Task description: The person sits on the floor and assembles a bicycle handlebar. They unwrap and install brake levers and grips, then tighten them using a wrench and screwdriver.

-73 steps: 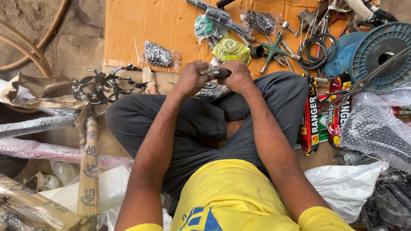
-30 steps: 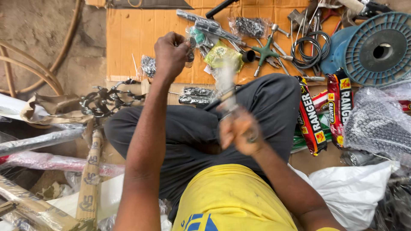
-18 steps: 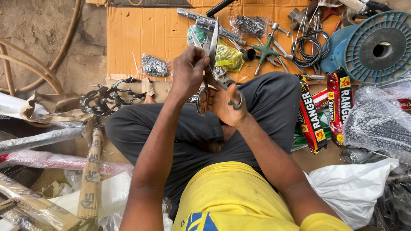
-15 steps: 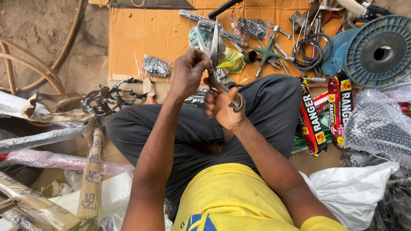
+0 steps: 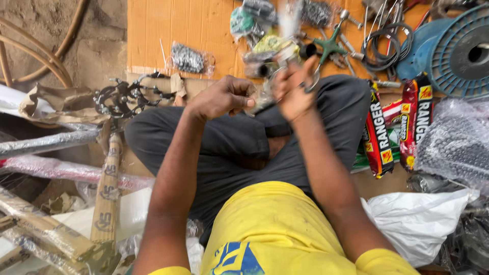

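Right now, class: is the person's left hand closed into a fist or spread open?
Closed. The left hand has its fingers curled in with the thumb folded across them, above the lap. Whether it holds anything cannot be told.

The small metal part between the two hands was smeared by motion, so its kind could not be told. The right hand was blurred too, its fingers indistinct. The blue spool ran off the right edge. The wrapped bars were cut off at the lower left.
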